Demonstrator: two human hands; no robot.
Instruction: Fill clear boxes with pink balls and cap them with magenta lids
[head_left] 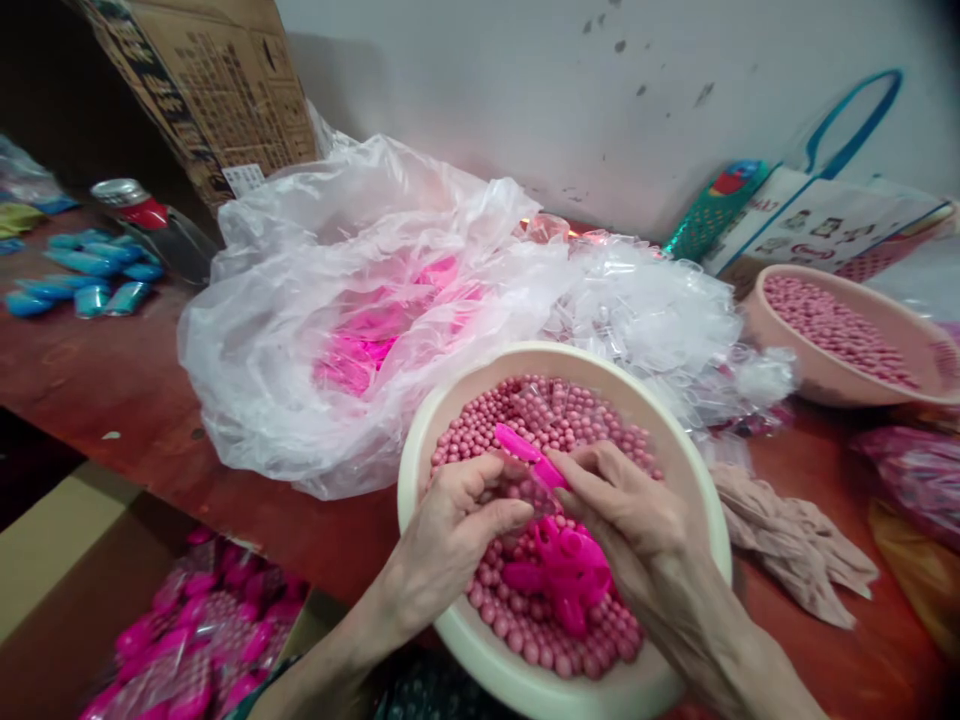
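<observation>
Mid-fill: your left hand (454, 520) and right hand (615, 510) both pinch a pink piece (529, 455) over the bead bowl (420, 440). Next calls for steady, level hands.

Print on cardboard box (225, 90) and bag (817, 225), seemingly illegible here.

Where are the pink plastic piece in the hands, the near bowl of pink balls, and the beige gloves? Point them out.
pink plastic piece (525, 447), head view, on its flat end above the fingers.
near bowl (420, 440), head view, on its bare left rim.
beige gloves (795, 540), head view, on the middle of the crumpled fabric.
</observation>
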